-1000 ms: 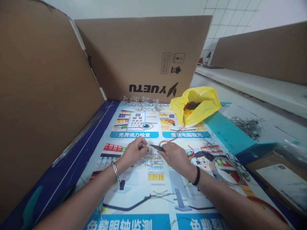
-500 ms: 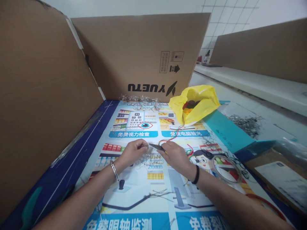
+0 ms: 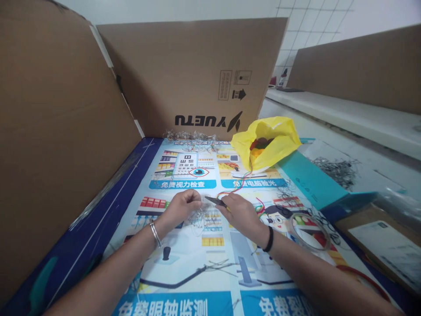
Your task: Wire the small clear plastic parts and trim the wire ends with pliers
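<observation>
My left hand (image 3: 187, 206) is pinched closed at the middle of the printed mat, with a tangle of thin wire (image 3: 198, 218) hanging at its fingertips. My right hand (image 3: 241, 215) is closed around a dark-bladed tool (image 3: 215, 201), whose tip points left toward my left fingertips, a small gap away. Red, green and yellow strands (image 3: 242, 180) run from a yellow bag (image 3: 243, 149) down to my right hand. More coloured ends (image 3: 261, 206) stick out on its right side.
Cardboard panels (image 3: 194, 70) stand at the back and left. A roll of clear tape (image 3: 311, 232) lies right of my right wrist. Wire heaps (image 3: 194, 136) sit along the back edge, loose wires (image 3: 217, 267) in front. A teal-handled item (image 3: 42, 281) lies front left.
My left hand has shifted very slightly left, and the wire tangle below it hangs a little differently. My right hand and the tool are almost unmoved.
</observation>
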A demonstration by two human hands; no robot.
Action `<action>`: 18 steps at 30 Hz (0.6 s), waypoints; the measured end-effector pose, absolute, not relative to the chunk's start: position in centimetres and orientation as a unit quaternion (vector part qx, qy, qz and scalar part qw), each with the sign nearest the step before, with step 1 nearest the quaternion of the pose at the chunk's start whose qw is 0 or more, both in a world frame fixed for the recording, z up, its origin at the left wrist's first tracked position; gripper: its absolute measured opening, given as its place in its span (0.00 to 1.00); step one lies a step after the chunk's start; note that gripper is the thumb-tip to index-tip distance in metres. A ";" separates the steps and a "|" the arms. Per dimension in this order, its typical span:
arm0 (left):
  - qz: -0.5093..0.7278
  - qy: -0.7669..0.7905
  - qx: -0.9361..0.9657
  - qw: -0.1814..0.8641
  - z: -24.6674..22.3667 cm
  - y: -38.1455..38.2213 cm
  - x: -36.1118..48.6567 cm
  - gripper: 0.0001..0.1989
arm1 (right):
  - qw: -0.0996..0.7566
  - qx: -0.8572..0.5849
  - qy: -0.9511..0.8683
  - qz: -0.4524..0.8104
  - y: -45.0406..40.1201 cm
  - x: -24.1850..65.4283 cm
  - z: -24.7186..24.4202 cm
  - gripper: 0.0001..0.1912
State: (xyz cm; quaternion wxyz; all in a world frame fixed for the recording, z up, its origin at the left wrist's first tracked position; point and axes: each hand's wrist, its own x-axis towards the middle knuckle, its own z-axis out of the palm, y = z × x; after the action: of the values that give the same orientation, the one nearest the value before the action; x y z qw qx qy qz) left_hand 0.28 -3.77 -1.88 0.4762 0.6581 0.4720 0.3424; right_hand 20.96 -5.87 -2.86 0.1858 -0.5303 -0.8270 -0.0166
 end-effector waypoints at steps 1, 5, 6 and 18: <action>0.346 0.470 0.658 0.476 -1.9 -3.7 0.3 0.07 | 0.189 -0.530 -0.827 -0.017 -5.9 21.0 -2.9 0.11; 0.350 0.474 0.650 0.481 -1.8 -3.8 0.2 0.06 | 0.194 -0.525 -0.829 -0.015 -5.8 21.0 -3.0 0.11; 0.350 0.475 0.647 0.482 -1.8 -3.8 0.3 0.06 | 0.195 -0.525 -0.828 -0.014 -5.8 21.0 -3.0 0.11; 0.345 0.470 0.649 0.489 -1.8 -3.9 0.4 0.06 | 0.213 -0.507 -0.835 -0.026 -5.6 21.3 -3.3 0.11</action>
State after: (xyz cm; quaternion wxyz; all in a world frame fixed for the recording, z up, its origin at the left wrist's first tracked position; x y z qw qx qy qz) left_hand 0.38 -3.93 -1.84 0.4885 0.6491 0.4704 0.3445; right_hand 21.28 -5.64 -3.26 0.2127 -0.5065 -0.8352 -0.0263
